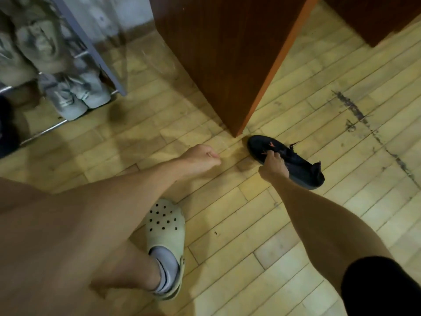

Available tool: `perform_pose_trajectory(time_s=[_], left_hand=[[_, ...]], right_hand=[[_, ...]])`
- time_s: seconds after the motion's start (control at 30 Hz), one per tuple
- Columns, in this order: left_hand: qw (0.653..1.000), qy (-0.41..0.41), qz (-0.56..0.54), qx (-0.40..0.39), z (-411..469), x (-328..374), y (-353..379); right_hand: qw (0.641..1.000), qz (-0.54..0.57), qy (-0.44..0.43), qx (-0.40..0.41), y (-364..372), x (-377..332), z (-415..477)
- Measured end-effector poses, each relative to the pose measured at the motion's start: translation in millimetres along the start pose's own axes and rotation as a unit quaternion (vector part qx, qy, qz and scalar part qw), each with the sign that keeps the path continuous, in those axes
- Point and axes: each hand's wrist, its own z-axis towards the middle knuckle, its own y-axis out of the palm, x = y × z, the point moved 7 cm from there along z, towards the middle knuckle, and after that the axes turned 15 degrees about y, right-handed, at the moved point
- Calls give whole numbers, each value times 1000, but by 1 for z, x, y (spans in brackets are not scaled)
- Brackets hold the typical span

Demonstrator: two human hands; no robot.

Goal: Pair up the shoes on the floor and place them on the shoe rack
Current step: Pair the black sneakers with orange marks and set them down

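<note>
A black sneaker with orange marks and loose laces lies on the wooden floor by the corner of a brown cabinet. My right hand grips it at the side near the laces. Left of the sneaker, my left hand hangs over the floor, curled into a fist and holding nothing. The shoe rack, grey-framed with metal bars, stands at the upper left. A pair of pale grey sneakers sits on its lowest level, and blurred light shoes fill the levels above.
The brown wooden cabinet stands in the upper middle, its corner right next to the black sneaker. A second brown cabinet is at the upper right. My own foot wears a cream clog at the bottom centre. A dark stain streaks the floor on the right.
</note>
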Motion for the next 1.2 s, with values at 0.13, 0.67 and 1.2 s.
perform_pose_trajectory(time_s=[0.13,0.67,1.2], left_hand=[[999,-28,-16,3,17,-29,0],[971,-133,-105,168,-38,-69,-41],[977,-109,-130,125,-55,-83,-30]], right_hand=[[991,-103,-20,86,16,-16,17],[971,-32,-221,-88,58,-149,-91],[973,-90,-62,-202,105,-50,-55]])
